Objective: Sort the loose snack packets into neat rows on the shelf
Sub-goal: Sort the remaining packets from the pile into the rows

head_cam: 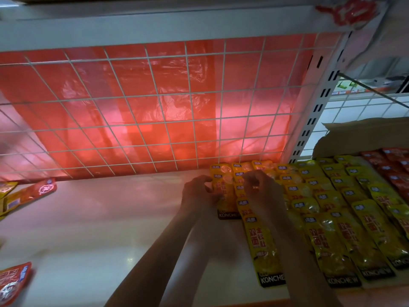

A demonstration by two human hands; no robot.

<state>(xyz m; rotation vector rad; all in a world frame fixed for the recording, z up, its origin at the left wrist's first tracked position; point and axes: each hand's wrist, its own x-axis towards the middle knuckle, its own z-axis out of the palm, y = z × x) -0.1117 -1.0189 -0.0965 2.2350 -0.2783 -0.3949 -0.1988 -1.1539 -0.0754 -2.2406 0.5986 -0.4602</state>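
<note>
Both hands were at the back of the white shelf (110, 218), on the left end of the yellow pkts (327, 229). The yellow pkts lay flat in neat rows on the right part of the shelf, each one partly over the next, up to the wire grid (155, 107). L hand (199, 192) had its fingers (207, 179) bent, pinching the left edge of a pkt in the end row. R hand (260, 191) was just beside it, fingers (247, 177) bent too, pinching a pkt in the next row. The light was dim, so the fine grip was hard to see. Behind the grid hung a red plastic sheet (110, 85). Loose pkts lay far left: an orange pkt (33, 193) near the back & a red pkt (13, 282) at the front. More red pkts (396, 173) sat in rows far right, w/ a cardboard box (365, 134) behind.
</note>
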